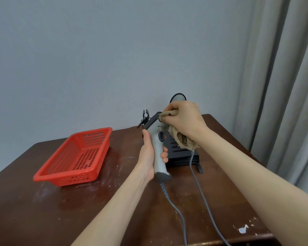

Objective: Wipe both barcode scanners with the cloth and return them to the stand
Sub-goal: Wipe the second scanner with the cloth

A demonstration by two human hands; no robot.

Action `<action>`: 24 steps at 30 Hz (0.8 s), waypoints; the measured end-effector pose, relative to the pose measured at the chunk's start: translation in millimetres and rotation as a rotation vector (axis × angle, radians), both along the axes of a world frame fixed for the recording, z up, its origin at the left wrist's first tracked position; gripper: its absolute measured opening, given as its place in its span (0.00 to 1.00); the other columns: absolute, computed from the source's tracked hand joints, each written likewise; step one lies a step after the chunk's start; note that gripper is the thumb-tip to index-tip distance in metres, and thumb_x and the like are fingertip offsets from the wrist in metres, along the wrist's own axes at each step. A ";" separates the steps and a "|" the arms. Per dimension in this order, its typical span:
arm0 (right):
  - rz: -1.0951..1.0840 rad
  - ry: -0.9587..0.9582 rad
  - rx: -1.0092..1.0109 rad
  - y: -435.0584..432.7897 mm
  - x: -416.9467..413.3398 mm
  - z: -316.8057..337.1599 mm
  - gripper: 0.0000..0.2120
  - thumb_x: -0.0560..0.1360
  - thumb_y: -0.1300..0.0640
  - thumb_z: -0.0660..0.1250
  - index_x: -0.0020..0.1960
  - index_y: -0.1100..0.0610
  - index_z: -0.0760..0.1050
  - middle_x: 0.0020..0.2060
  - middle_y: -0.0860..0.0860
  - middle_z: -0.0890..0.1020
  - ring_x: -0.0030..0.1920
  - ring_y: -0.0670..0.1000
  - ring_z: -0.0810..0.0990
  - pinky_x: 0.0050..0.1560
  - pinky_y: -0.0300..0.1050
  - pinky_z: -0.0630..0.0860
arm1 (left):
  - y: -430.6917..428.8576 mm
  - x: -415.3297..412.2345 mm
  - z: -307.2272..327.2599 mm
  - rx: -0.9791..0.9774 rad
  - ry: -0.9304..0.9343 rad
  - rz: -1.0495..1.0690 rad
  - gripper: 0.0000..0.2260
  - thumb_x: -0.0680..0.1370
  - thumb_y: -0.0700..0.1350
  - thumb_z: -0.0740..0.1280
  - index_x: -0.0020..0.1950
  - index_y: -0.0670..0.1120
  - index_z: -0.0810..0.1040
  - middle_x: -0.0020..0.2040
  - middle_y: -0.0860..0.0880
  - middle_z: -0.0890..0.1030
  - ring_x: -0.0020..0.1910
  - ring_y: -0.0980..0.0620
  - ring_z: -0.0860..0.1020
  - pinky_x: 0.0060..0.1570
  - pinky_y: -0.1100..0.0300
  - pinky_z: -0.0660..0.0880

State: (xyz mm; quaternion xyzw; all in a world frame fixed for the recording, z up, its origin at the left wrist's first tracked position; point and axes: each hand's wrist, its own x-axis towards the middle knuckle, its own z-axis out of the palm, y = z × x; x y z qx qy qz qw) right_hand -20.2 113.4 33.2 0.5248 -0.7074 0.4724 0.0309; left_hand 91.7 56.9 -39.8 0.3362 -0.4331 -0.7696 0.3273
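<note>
Nearest the camera, two grey cables run across the dark wooden table (96, 210) and off its near edge. The left cable (176, 210) rises into the butt of the grey scanner (157, 157). The right cable (203, 192) climbs toward the stand and disappears under the cloth, so its end cannot be seen.

The left hand (148, 155) holds the grey scanner upright above the table, just in front of the stand. Its fingers (164, 155) are wrapped round the handle and the thumb lies along the left side. Above it, the right hand (183, 118) is closed round a bunched tan cloth (181, 141). It presses one fold against the scanner's dark head, and the rest of the cloth hangs down over the body.

The wiping of this scanner appears to be under way. Next, the cloth should probably go over the handle and trigger side. The scanner then has to be set back on the stand without snagging its cable.

The black slotted stand (182, 159) sits behind the hands, partly covered by them and by the cloth. Where a scanner seats on it is not visible. Only the rounded top of the second scanner (177, 97) shows above the right hand, so I cannot tell how it rests or whether it has been wiped.

To the left, well apart from the stand, lies a red perforated basket (66, 178). A small black clip-like piece (145, 116) stands behind the scanner head, and it is too small to identify. Beyond are a grey wall and, on the right, a curtain (283, 86).
</note>
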 end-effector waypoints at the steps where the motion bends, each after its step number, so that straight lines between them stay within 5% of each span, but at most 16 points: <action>1: 0.021 -0.038 -0.019 -1.1 0.4 0.7 0.03 0.71 0.56 0.70 0.43 0.55 0.81 0.36 0.46 0.81 0.40 0.45 0.78 0.37 0.33 0.71 | -0.1 0.0 0.6 0.000 0.000 0.004 0.32 0.73 0.71 0.53 0.45 0.42 0.77 0.28 0.47 0.72 0.21 0.54 0.66 0.19 0.64 0.66; 8: -0.104 0.083 0.155 -3.7 -8.7 -5.6 0.04 0.72 0.56 0.66 0.42 0.53 0.79 0.36 0.49 0.77 0.42 0.52 0.76 0.35 0.41 0.66 | -0.1 2.1 -2.6 0.037 -0.009 -0.001 0.32 0.72 0.71 0.53 0.47 0.43 0.76 0.27 0.47 0.72 0.20 0.54 0.67 0.19 0.65 0.66; 13: 0.076 -0.106 0.028 -4.9 -1.1 3.1 0.02 0.69 0.58 0.70 0.39 0.54 0.81 0.33 0.46 0.81 0.39 0.44 0.78 0.35 0.33 0.72 | -2.1 2.2 -0.5 0.016 -0.018 -0.003 0.32 0.73 0.71 0.53 0.43 0.42 0.77 0.28 0.47 0.72 0.21 0.54 0.67 0.19 0.65 0.66; 19: -0.074 0.101 0.204 -9.0 -7.5 -5.9 0.06 0.72 0.58 0.64 0.42 0.54 0.80 0.40 0.52 0.81 0.46 0.54 0.77 0.42 0.46 0.75 | -4.8 6.7 -4.3 0.035 -0.053 -0.002 0.32 0.72 0.72 0.53 0.45 0.42 0.74 0.26 0.48 0.72 0.20 0.54 0.67 0.19 0.65 0.67; 24: 0.120 -0.154 0.072 -5.8 -1.4 0.6 0.03 0.69 0.56 0.70 0.40 0.55 0.81 0.34 0.47 0.81 0.42 0.48 0.79 0.42 0.42 0.76 | -8.5 8.5 -1.5 -0.004 -0.054 0.003 0.33 0.73 0.71 0.52 0.45 0.42 0.77 0.27 0.47 0.72 0.20 0.54 0.67 0.20 0.64 0.67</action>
